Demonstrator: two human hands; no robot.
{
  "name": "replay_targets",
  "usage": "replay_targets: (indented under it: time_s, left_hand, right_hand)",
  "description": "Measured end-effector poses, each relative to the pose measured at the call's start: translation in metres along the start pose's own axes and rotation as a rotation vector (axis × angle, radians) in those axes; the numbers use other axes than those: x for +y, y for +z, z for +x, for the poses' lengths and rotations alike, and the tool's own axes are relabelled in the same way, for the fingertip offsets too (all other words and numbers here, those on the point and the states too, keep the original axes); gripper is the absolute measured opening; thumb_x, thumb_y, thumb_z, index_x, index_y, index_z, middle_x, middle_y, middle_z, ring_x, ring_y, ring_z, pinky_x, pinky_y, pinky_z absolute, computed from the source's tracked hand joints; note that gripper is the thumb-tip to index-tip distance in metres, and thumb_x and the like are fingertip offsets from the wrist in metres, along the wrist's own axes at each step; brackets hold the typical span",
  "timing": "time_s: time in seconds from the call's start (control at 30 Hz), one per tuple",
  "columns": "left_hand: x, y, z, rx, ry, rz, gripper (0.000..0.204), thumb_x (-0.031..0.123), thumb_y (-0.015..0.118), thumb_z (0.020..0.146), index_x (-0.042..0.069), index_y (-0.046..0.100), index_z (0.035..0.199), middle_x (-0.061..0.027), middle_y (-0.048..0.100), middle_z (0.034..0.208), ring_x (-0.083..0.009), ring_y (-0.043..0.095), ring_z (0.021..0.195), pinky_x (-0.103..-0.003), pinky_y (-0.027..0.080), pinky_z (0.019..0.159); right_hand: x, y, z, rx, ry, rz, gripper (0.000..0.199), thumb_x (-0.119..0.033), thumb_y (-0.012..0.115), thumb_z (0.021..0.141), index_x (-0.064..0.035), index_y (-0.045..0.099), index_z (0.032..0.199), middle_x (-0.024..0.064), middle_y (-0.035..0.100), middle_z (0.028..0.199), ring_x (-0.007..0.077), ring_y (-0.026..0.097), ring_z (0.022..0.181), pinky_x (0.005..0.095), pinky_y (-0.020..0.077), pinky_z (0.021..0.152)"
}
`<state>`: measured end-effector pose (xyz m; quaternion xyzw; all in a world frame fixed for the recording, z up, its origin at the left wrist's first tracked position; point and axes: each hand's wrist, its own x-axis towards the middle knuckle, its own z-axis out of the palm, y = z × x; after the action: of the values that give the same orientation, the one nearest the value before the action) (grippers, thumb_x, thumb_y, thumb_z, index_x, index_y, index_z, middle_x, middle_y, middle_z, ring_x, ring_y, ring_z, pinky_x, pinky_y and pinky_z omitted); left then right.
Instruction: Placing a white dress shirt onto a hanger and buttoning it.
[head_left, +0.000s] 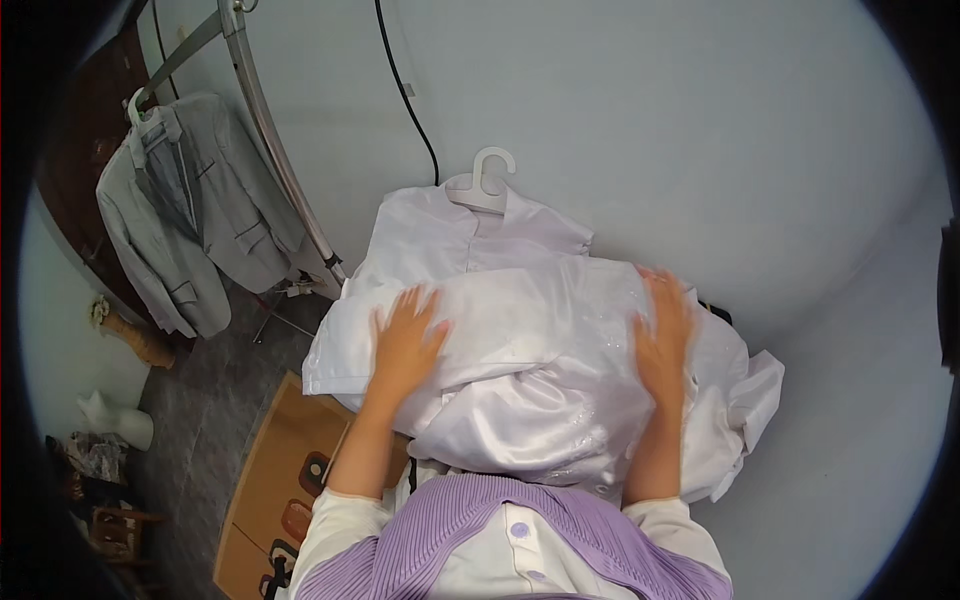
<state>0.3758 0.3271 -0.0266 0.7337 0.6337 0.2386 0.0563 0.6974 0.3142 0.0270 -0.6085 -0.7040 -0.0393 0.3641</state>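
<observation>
A shiny white satin garment (520,310) lies spread out and partly folded in front of me, its lower part bunched toward my body. A white plastic hanger (492,170) sits in its collar at the far end, hook pointing up. My left hand (405,345) rests flat on the left part of the cloth, fingers spread. On the right part lies my right hand (665,335), slightly blurred, its fingers stretched out; a fold may cover the fingertips. What supports the garment is mostly hidden under it.
At the left a grey jacket (200,215) hangs from a metal rack (265,120). Below my left arm stands a brown wooden surface (290,440) with several small items. A white mannequin torso (115,420) lies on the dark floor. A pale wall (680,120) rises behind the garment.
</observation>
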Motion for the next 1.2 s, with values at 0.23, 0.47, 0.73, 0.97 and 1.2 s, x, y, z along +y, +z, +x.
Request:
replay_targets:
  time_s: [0.23,0.47,0.73,0.97,1.2]
  left_hand:
    - [0.066,0.149,0.080,-0.173,0.255,0.006,0.057,0.044,0.038,0.093,0.018,0.031,0.143,-0.0122,0.024,0.150,-0.0288,0.021,0.139,-0.056,0.014,0.109]
    - [0.007,0.111,0.048,-0.137,0.126,0.136,0.063,0.056,0.042,0.088,0.019,0.039,0.140,-0.0103,0.030,0.148,-0.0222,0.024,0.138,-0.055,0.007,0.110]
    - [-0.151,0.001,-0.063,0.070,-0.775,0.408,0.063,0.049,0.043,0.090,0.013,0.033,0.142,-0.0117,0.028,0.149,-0.0318,0.018,0.139,-0.063,0.007,0.107]
    - [-0.035,0.019,-0.036,0.109,-0.055,0.019,0.063,0.040,0.049,0.089,0.015,0.030,0.144,-0.0153,0.029,0.147,-0.0324,0.024,0.137,-0.057,0.019,0.107]
    - [-0.021,0.081,-0.030,0.001,0.130,-0.059,0.057,0.044,0.044,0.090,0.013,0.040,0.138,-0.0126,0.036,0.145,-0.0274,0.031,0.134,-0.053,0.022,0.106]
  right_hand:
    - [0.031,0.172,-0.004,-0.547,0.218,-0.300,0.057,-0.043,0.029,0.094,-0.0220,0.023,0.147,0.0075,0.012,0.155,0.0312,0.011,0.141,0.0600,-0.0028,0.109]
    - [0.037,0.168,-0.003,-0.483,0.229,-0.361,0.053,-0.044,0.032,0.093,-0.0262,0.030,0.144,0.0071,0.018,0.153,0.0312,0.015,0.141,0.0639,-0.0014,0.106]
    - [0.036,0.170,0.000,-0.475,0.220,-0.381,0.053,-0.043,0.032,0.093,-0.0267,0.030,0.144,0.0055,0.018,0.153,0.0296,0.015,0.141,0.0649,-0.0026,0.106]
    - [0.028,0.170,0.001,-0.503,0.226,-0.420,0.054,-0.043,0.031,0.094,-0.0258,0.029,0.144,0.0082,0.020,0.153,0.0320,0.018,0.140,0.0659,-0.0017,0.105]
    - [0.014,0.164,0.009,-0.555,0.342,-0.379,0.056,-0.041,0.037,0.093,-0.0227,0.027,0.145,0.0086,0.018,0.153,0.0331,0.013,0.140,0.0695,-0.0024,0.101]
